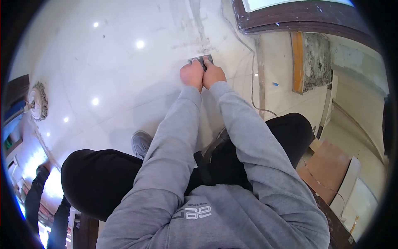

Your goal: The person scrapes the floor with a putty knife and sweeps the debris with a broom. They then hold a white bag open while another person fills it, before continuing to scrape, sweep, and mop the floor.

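Note:
Both hands reach forward to the glossy pale tiled floor [116,68]. My left hand [191,74] and my right hand [214,74] lie side by side, fingers closed on one small dark, flat, pad-like block [201,58]. The block is down at the tiles, and its exact kind is hard to make out. Thumbs rest along its near side; the other fingers are mostly hidden. Just beyond it, a grey smeared streak [198,25] runs away along a tile joint.
A thin cable [252,74] snakes across the floor on the right. Past it stand a dark wooden frame [298,17] and a rough grey block with an orange side [313,62]. A round mop head [38,101] lies at left, near another person's legs [35,197]. Boards [327,168] lean at right.

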Available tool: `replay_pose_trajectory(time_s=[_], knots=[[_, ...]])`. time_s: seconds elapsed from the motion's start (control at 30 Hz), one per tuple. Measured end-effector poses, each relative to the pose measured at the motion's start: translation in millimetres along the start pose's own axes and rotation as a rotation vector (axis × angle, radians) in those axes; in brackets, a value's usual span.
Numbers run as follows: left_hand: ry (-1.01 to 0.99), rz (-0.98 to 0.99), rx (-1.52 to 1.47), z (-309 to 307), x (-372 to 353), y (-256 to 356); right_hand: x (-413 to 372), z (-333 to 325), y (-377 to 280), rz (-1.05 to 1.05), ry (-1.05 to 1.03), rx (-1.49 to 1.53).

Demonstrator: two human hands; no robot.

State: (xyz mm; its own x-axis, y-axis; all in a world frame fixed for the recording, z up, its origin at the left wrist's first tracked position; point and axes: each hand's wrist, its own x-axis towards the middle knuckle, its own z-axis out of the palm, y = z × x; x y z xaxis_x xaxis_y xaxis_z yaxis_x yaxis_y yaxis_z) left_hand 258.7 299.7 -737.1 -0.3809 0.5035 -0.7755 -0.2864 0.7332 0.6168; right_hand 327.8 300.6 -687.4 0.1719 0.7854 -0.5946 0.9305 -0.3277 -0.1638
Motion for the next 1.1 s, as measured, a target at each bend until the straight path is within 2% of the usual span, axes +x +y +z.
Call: replay_pose_trajectory(time_s=[0.1,0.13,0.2,0.27,0.33,0.4,0.5,0.53,0.6,0.63,0.7,0.73,0.8,0.83,0.9,0.97,1.1], knots=[[0.038,-0.08,0.002,0,-11,-3,-1,7,18,-0.083,0.014,-0.041],[0.015,-0.093,-0.036,-3,-6,-8,5,16,26,0.035,0.088,0.157],[-0.005,-0.096,-0.08,-5,-3,-10,15,14,28,0.14,0.166,0.36],[0.01,-0.018,-0.049,-6,-4,-14,25,7,36,0.215,-0.196,0.71],[-0.003,0.014,-0.053,-7,-9,-21,30,11,40,0.275,-0.252,0.834],[-0.022,0.043,-0.051,-9,-22,-22,25,11,40,0.357,-0.453,1.138],[0.021,0.008,-0.016,-5,-29,-25,9,11,37,0.417,-0.455,1.263],[0.056,0.013,-0.037,-3,-28,-27,9,9,35,0.413,-0.453,1.267],[0.092,0.02,-0.057,-3,-34,-18,13,9,36,0.35,-0.452,1.088],[0.059,-0.023,-0.104,-3,-37,-15,16,9,36,0.349,-0.452,1.09],[0.022,-0.063,-0.142,-4,-40,-13,35,24,47,0.214,-0.329,0.806],[-0.038,-0.126,-0.241,-3,-37,-15,45,35,54,0.216,-0.327,0.811],[-0.098,-0.188,-0.339,-1,-36,-14,60,53,64,0.052,-0.065,0.467],[-0.128,-0.244,-0.361,0,-35,-13,59,53,64,0.051,-0.066,0.47],[-0.154,-0.3,-0.383,4,-29,-14,26,17,34,0.187,-0.179,0.533],[-0.24,-0.475,-0.474,7,-22,-17,23,7,28,0.197,-0.228,0.502],[-0.222,-0.425,-0.502,15,-29,-12,27,10,32,0.168,-0.266,0.368]])
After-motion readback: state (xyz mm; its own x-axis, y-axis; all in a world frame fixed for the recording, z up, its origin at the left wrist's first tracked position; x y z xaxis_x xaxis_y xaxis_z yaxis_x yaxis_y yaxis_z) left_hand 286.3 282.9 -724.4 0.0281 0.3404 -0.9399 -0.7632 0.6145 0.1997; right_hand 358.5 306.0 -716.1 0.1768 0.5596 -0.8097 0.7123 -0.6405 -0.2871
